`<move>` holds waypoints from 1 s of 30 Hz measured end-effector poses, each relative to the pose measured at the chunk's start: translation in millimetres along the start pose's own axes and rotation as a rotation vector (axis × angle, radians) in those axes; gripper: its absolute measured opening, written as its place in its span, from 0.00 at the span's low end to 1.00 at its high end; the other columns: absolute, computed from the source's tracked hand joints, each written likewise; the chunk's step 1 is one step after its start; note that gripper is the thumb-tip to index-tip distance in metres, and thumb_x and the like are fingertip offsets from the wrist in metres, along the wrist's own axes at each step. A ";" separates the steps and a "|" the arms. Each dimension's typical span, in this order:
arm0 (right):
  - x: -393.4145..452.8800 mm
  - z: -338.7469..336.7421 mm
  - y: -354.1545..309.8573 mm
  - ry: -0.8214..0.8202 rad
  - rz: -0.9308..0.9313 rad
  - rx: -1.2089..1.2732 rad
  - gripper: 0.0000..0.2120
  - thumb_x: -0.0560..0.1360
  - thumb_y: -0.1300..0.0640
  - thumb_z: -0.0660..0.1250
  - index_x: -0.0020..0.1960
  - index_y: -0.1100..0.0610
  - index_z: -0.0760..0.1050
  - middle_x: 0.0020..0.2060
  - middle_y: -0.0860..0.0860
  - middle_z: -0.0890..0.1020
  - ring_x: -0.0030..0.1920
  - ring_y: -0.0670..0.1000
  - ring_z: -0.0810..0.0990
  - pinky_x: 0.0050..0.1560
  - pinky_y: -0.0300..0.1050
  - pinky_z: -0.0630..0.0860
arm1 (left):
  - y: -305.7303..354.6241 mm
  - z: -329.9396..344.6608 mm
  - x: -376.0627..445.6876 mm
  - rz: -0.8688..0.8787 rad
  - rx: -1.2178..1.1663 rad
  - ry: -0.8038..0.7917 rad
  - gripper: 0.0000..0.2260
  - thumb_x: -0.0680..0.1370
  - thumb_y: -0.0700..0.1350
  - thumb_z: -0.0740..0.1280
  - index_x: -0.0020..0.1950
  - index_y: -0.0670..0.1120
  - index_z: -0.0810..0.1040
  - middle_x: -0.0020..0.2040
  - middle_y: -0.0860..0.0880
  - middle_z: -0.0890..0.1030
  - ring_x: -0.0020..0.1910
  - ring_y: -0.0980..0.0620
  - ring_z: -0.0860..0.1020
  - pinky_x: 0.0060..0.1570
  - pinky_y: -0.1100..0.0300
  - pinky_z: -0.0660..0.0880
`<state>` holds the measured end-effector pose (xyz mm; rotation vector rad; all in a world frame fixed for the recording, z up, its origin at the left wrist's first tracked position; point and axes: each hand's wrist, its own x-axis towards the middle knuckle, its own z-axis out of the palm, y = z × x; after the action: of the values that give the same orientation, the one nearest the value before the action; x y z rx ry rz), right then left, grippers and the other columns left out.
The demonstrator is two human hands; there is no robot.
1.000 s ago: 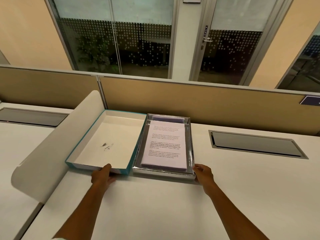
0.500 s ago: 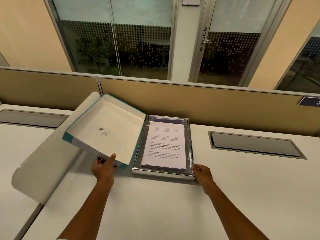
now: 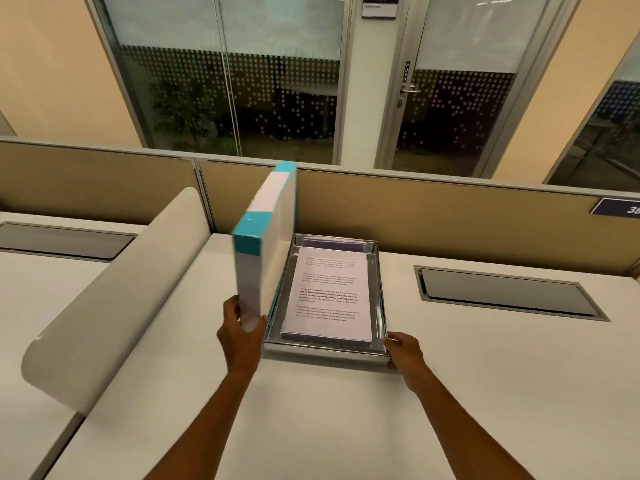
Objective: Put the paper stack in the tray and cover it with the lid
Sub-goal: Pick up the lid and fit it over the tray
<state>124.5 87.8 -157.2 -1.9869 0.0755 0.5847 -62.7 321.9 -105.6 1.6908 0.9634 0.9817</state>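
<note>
A shiny metal tray (image 3: 323, 355) sits on the white desk, and the printed paper stack (image 3: 327, 296) lies flat inside it. My left hand (image 3: 240, 332) grips the near edge of the white and teal lid (image 3: 265, 244), which stands almost on its long edge along the tray's left side, its hollow face turned toward the tray. My right hand (image 3: 403, 351) rests with its fingers against the tray's near right corner.
A curved white divider (image 3: 104, 299) rises on the left between desks. A beige partition wall (image 3: 450, 216) runs behind the tray. Recessed cable hatches (image 3: 505, 292) sit in the desk to the right and far left.
My left hand lifted the lid from lying flat beside the tray and swung it up to near vertical. The right hand stayed at the tray's corner.
</note>
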 end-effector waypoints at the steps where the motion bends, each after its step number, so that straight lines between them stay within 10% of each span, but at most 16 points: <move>1: 0.1 0.0 0.0 -0.004 0.001 0.006 0.12 0.77 0.59 0.66 0.60 0.60 0.77 0.45 0.56 0.80 0.46 0.57 0.78 0.49 0.54 0.80 | 0.9 3.5 -5.6 0.049 0.025 -0.031 0.26 0.71 0.36 0.75 0.66 0.42 0.70 0.57 0.48 0.78 0.54 0.47 0.78 0.54 0.54 0.77; 14: -3.4 -3.9 -13.0 -0.049 0.117 0.183 0.15 0.80 0.45 0.58 0.59 0.53 0.74 0.57 0.56 0.80 0.59 0.60 0.78 0.60 0.57 0.77 | -39.5 36.3 -29.5 0.600 0.582 -0.315 0.33 0.65 0.30 0.76 0.67 0.46 0.70 0.62 0.43 0.74 0.64 0.39 0.72 0.51 0.37 0.78; 26: -6.3 17.0 -44.9 0.023 -0.097 -0.030 0.17 0.78 0.43 0.61 0.50 0.58 0.72 0.45 0.55 0.77 0.37 0.46 0.74 0.32 0.36 0.71 | -40.8 34.4 -13.3 0.498 0.365 -0.363 0.31 0.73 0.44 0.72 0.73 0.46 0.64 0.71 0.44 0.69 0.71 0.44 0.67 0.62 0.51 0.73; 30: -8.7 15.4 -40.6 0.052 -0.120 -0.058 0.15 0.79 0.47 0.61 0.50 0.59 0.71 0.45 0.55 0.77 0.36 0.46 0.74 0.30 0.35 0.68 | -29.2 36.7 -2.9 0.012 0.089 -0.201 0.28 0.77 0.49 0.68 0.74 0.48 0.62 0.70 0.43 0.70 0.67 0.42 0.73 0.55 0.47 0.80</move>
<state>123.3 118.7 -125.5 -2.0476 -0.0286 0.4626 -35.2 315.1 -143.2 1.8327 0.8757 0.7690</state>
